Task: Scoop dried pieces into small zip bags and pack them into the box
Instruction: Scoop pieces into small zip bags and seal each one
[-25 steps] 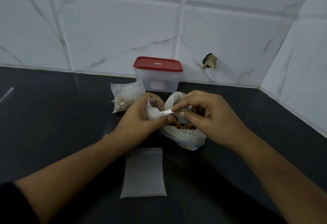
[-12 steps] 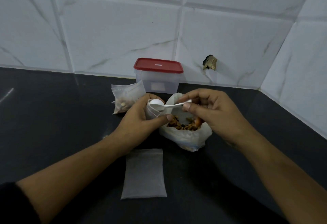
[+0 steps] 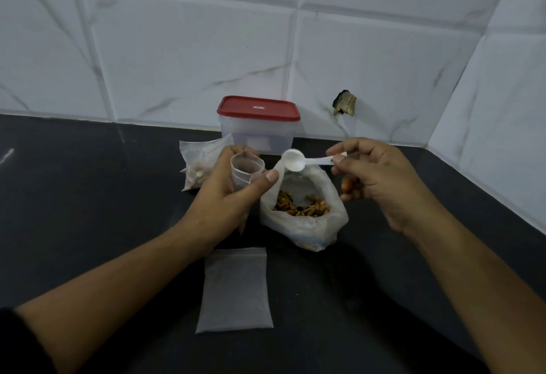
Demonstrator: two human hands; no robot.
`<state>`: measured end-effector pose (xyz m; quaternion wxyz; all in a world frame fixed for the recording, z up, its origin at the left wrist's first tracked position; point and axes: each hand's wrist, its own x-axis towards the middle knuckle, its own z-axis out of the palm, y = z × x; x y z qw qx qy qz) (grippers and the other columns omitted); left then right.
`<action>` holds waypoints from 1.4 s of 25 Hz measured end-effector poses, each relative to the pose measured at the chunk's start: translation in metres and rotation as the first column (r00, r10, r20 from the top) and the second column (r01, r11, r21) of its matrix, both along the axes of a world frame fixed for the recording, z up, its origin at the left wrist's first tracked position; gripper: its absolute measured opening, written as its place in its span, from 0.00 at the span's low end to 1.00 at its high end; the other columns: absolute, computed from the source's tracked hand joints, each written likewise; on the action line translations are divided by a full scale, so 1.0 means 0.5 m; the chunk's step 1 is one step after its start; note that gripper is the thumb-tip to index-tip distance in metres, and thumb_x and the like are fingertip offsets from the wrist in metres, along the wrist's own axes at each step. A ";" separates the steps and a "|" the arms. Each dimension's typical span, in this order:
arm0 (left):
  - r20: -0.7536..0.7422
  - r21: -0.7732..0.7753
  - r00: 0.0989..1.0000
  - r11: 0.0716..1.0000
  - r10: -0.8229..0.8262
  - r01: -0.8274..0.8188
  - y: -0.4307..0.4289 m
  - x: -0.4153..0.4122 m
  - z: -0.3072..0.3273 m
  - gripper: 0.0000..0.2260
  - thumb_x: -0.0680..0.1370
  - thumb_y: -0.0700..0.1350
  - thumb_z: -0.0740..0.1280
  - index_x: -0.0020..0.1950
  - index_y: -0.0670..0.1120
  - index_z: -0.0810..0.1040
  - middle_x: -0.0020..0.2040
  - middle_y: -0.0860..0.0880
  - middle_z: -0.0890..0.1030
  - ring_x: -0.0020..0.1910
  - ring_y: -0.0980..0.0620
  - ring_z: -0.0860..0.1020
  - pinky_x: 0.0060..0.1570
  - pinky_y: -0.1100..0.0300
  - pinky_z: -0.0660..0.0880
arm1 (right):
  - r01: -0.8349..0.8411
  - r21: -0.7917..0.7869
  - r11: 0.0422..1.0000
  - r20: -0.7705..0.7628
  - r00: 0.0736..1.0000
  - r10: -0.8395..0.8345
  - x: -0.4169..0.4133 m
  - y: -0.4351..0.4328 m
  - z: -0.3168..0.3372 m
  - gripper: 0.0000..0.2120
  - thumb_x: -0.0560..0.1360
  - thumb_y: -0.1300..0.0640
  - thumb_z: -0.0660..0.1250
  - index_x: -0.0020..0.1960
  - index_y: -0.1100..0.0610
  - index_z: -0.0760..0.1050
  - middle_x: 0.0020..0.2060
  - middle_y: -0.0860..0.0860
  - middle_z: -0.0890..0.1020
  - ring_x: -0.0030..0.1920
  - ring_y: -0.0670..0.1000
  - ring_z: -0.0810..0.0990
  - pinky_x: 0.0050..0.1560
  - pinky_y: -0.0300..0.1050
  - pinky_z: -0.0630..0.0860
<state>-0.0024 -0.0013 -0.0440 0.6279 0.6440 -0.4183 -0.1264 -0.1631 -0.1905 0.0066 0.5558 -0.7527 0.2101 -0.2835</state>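
Zip bag (image 3: 246,172) clasped open in left grip (image 3: 224,199), right grip (image 3: 381,175) pinches empty spoon (image 3: 307,161): scoop dried pieces (image 3: 301,207), keep bag mouth close.

Left hand (image 3: 224,196) gripping a small zip bag (image 3: 245,170) mouth-up, right hand (image 3: 375,178) pinching a white spoon (image 3: 307,161) above the open bag of dried pieces (image 3: 304,211), 1 flat empty bag (image 3: 235,288) near, red-lidded box (image 3: 258,125) behind, filled bag (image 3: 201,163) left, black counter (image 3: 88,196).
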 end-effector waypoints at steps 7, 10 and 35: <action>0.066 0.143 0.994 0.985 0.090 -0.099 0.002 0.006 -0.008 0.19 0.75 0.52 0.76 0.62 0.56 0.72 0.55 0.55 0.82 0.52 0.54 0.83 0.50 0.53 0.81 | -0.015 -0.449 0.893 -0.267 0.957 -0.118 0.002 -0.020 -0.026 0.09 0.79 0.59 0.72 0.49 0.44 0.85 0.40 0.53 0.84 0.39 0.49 0.83 0.42 0.47 0.83; 0.080 0.161 0.992 0.981 0.096 -0.108 0.003 0.011 -0.015 0.17 0.75 0.50 0.77 0.60 0.56 0.75 0.53 0.55 0.83 0.51 0.55 0.83 0.51 0.50 0.82 | -0.050 -0.424 0.904 -0.280 0.957 -0.078 0.013 -0.006 -0.038 0.10 0.77 0.59 0.74 0.51 0.44 0.87 0.44 0.49 0.86 0.45 0.49 0.85 0.50 0.47 0.83; 0.015 0.043 0.992 0.991 0.125 -0.126 0.002 0.005 -0.007 0.12 0.76 0.38 0.74 0.56 0.50 0.78 0.47 0.52 0.83 0.47 0.57 0.83 0.49 0.55 0.81 | -0.251 -0.392 0.885 -0.281 0.949 0.144 -0.015 -0.046 -0.005 0.11 0.79 0.61 0.73 0.51 0.45 0.87 0.43 0.50 0.87 0.43 0.51 0.84 0.48 0.46 0.80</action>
